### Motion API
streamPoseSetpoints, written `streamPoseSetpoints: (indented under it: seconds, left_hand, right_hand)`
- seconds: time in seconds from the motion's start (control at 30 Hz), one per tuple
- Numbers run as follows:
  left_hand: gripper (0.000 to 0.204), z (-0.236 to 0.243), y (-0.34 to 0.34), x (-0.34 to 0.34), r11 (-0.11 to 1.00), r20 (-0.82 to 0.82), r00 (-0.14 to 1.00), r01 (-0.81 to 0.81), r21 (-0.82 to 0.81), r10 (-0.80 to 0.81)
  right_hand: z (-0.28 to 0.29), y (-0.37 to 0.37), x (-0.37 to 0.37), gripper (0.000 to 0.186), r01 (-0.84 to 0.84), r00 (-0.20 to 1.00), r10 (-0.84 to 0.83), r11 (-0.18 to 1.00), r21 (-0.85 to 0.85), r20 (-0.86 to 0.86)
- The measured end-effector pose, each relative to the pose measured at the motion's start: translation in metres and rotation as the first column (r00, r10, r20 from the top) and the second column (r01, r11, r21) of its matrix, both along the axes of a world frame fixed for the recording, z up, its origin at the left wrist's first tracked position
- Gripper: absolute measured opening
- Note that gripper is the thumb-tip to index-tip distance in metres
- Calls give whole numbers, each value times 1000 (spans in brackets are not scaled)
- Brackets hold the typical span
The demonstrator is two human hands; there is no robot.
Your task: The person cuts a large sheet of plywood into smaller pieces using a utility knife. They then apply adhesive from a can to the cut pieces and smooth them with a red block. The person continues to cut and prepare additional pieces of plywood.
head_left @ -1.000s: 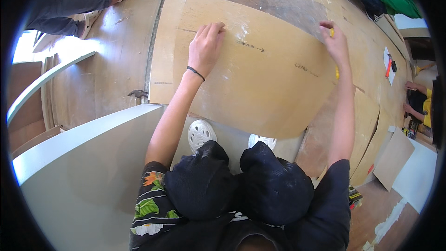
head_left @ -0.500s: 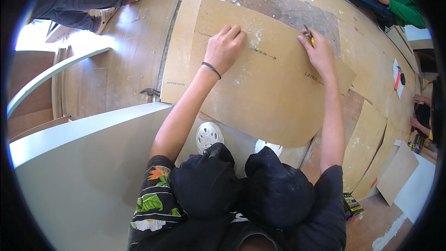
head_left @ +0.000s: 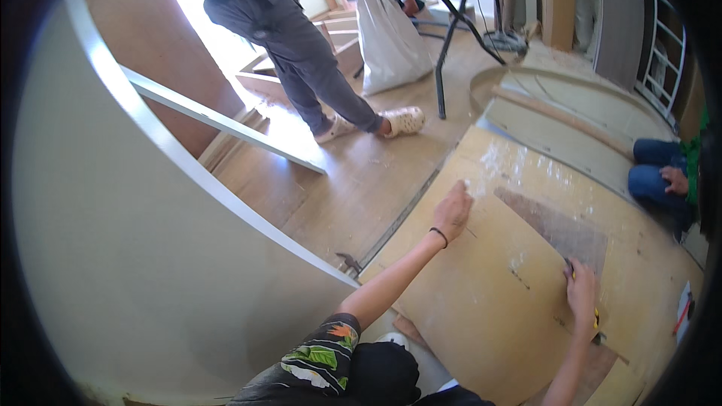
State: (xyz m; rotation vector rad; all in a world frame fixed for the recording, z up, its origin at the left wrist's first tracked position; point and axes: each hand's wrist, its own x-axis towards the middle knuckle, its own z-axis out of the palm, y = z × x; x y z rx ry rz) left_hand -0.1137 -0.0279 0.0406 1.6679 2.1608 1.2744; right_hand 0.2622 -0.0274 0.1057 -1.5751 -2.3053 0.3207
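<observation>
A large tan sheet of thin board (head_left: 481,316) with printed marks lies in front of me, its far edge running diagonally. My left hand (head_left: 453,210), a dark band at the wrist, is at the sheet's far left corner. Its fingers are curled closed, and what lies between them is hidden. My right hand (head_left: 581,289) grips a yellow and black utility knife (head_left: 596,319) at the sheet's right side. The knife's dark front end points away past my fingers, close to the sheet's far edge. Below this sheet is a bigger board (head_left: 639,267) with white smears and a brown patch.
A white curved panel (head_left: 150,256) stands on my left, with a hammer (head_left: 349,262) by its end. Ahead stands a person in grey trousers (head_left: 301,53), near a white sack (head_left: 387,37). A person in blue jeans (head_left: 654,180) sits at the right. A red-handled tool (head_left: 683,318) lies at far right.
My view has swung up and to the left, bringing in the sack and the standing person. My left hand has shifted toward the sheet's far left corner. The knife stays in my right hand.
</observation>
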Motion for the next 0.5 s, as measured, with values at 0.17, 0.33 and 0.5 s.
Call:
streamPoseSetpoints:
  seconds: [0.17, 0.33, 0.5]
  left_hand:
    - [34, -40, -6, -65, 976, 461, 864, -142, -163, 202]
    - [52, -88, -44, -49, 961, 532, 846, 106, -255, 48]
    - [58, -73, -79, -40, 802, 567, 823, 356, -480, -27]
  right_hand:
    - [15, 10, 18, 30, 130, 990, -124, 988, -80, 72]
    - [8, 11, 0, 32, 54, 992, -58, 998, 30, 115]
    - [52, -12, -37, 31, 93, 964, -68, 992, -86, 256]
